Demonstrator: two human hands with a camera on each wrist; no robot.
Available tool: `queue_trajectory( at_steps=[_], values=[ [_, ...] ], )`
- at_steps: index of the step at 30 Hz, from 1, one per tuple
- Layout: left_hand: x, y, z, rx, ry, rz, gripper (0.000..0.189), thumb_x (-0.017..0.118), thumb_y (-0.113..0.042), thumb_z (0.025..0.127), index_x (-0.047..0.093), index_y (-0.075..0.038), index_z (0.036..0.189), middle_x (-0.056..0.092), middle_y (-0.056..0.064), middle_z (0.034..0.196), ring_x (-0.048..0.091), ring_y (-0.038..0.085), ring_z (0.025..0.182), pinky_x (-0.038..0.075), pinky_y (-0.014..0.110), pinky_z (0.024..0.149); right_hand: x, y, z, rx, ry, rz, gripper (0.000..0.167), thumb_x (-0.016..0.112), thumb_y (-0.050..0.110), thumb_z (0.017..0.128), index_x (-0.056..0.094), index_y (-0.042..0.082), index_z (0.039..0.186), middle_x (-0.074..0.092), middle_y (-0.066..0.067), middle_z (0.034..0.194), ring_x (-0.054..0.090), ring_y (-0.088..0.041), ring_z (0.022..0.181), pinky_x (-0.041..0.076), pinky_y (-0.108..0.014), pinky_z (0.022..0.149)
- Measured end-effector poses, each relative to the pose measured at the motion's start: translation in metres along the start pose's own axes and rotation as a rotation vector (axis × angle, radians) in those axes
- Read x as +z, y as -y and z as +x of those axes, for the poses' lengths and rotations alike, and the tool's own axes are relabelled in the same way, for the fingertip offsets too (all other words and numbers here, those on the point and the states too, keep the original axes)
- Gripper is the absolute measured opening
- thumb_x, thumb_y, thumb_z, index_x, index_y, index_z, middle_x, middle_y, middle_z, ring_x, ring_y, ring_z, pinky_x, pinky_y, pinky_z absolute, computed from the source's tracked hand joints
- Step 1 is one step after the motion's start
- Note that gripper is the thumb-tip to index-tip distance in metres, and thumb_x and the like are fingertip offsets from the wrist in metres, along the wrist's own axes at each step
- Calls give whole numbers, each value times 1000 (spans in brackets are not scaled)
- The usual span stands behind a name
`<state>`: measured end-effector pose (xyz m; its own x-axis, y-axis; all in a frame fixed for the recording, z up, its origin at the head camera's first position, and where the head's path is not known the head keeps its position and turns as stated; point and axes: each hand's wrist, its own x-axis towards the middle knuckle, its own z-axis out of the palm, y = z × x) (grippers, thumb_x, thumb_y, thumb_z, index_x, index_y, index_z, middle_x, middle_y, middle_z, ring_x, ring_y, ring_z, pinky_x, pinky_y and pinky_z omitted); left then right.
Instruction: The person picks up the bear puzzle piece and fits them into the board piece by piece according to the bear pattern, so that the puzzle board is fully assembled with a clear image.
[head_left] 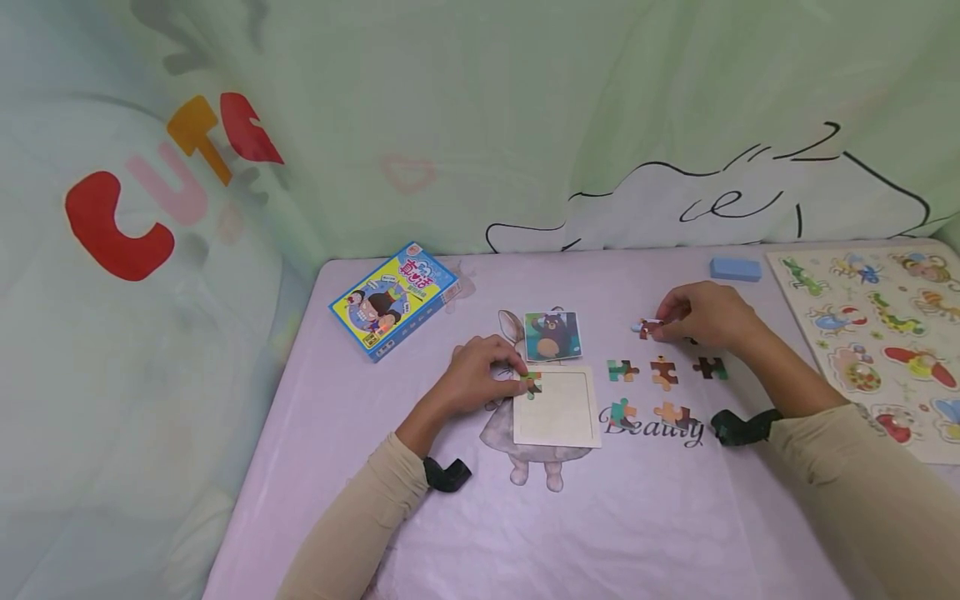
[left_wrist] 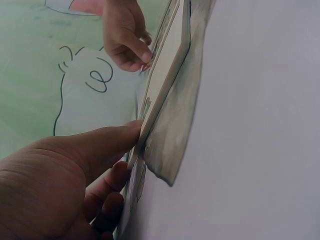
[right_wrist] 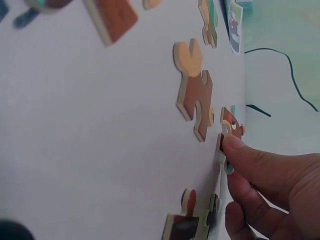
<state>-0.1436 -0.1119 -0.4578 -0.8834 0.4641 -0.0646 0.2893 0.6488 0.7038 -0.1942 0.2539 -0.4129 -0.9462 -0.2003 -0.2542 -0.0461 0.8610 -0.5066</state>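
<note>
My left hand (head_left: pixel 483 375) holds the upper left corner of a pale wooden puzzle board (head_left: pixel 558 421), thumb and forefinger at its edge. In the left wrist view the board (left_wrist: pixel 167 62) runs away from the thumb. One green and brown puzzle piece (head_left: pixel 533 382) sits in that corner of the board, beside the thumb. My right hand (head_left: pixel 705 315) pinches a brown puzzle piece (head_left: pixel 649 328) with part of an animal's face, in the top row of loose pieces. In the right wrist view the thumb lies over this piece (right_wrist: pixel 231 120). Another piece is partly hidden under the right hand.
Several loose pieces, including a brown one (head_left: pixel 663 373), lie in rows right of the board. A bear picture card (head_left: pixel 552 336) lies above the board. Around them are a card box (head_left: pixel 393 300), a blue block (head_left: pixel 735 269) and an insect puzzle board (head_left: pixel 832 325).
</note>
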Motion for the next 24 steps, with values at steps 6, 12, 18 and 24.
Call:
queue_trajectory(
  at_steps=[6, 12, 18, 24],
  values=[
    [1, 0, 0, -1, -1, 2, 15, 82, -36, 86, 76, -26, 96, 66, -8, 113, 52, 16, 107, 30, 42, 93, 1, -1, 1, -6, -8, 19, 29, 81, 27, 88, 67, 6, 103, 68, -13, 94, 54, -29, 88, 42, -35, 67],
    [1, 0, 0, -6, -2, -7, 15, 82, -36, 86, 77, -27, 95, 67, -9, 111, 53, 16, 110, 30, 43, 95, 2, 5, -3, -23, -6, 63, 27, 77, 25, 92, 70, 7, 110, 70, -14, 99, 56, -30, 91, 46, -33, 68],
    [0, -1, 0, -7, -2, -10, 15, 83, -35, 86, 77, -25, 96, 66, -8, 110, 54, 17, 110, 30, 43, 95, 5, 21, -10, -54, -7, 88, 23, 77, 23, 92, 72, 8, 108, 71, -9, 97, 56, -28, 92, 47, -33, 71],
    [1, -1, 0, -10, 0, 5, 16, 82, -36, 86, 77, -26, 96, 66, -7, 110, 54, 17, 112, 30, 42, 95, 10, 39, -18, -87, -10, 107, 18, 77, 21, 92, 74, 10, 106, 72, -7, 95, 59, -27, 91, 49, -33, 74]
  ],
)
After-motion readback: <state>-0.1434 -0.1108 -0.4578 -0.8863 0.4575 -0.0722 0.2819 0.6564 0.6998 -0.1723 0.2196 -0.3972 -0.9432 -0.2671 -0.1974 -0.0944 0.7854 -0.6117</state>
